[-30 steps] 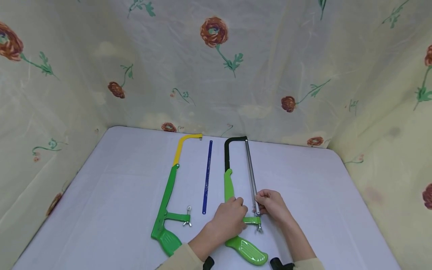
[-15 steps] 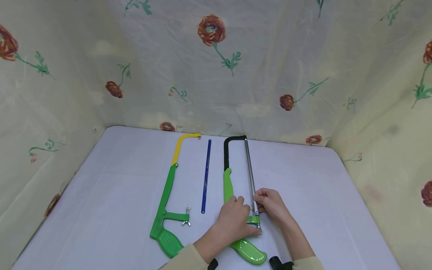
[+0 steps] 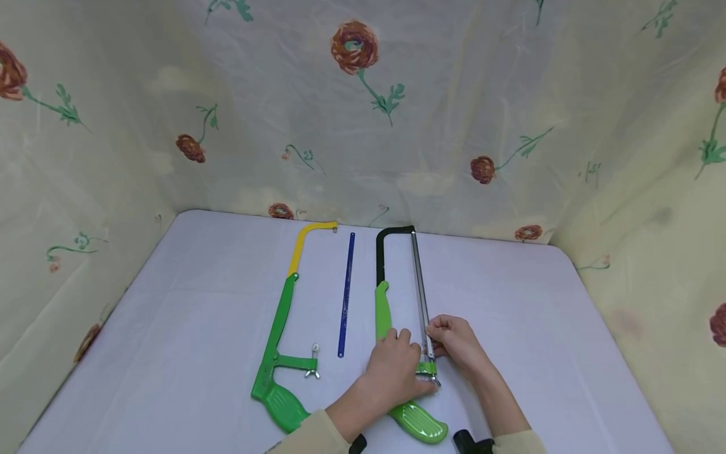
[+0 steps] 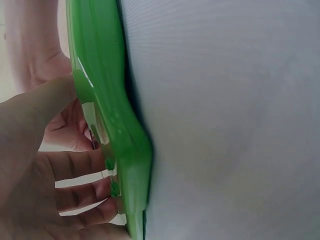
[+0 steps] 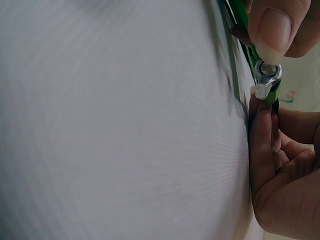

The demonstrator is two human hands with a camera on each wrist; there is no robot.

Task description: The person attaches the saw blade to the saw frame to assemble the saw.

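A light green hacksaw with a black front frame lies on the table, its grey blade running along the right side. My left hand grips the frame from above, fingers over the green metal. Its thumb reaches to the silver wing nut at the end of the short cross arm, the nail right at the nut in the right wrist view. With thumb and fingertips, my right hand pinches the blade's near end, just beyond the cross arm. The left hand covers part of the frame.
Left of the hands lies a darker green hacksaw with a yellow front frame, a wing nut and no blade fitted. A loose blue blade rests between the two saws. Floral curtains surround the white table.
My left thumb has come out from beside the frame to the wing nut, and the left hand has shifted slightly right. My right hand keeps its pinch on the blade.
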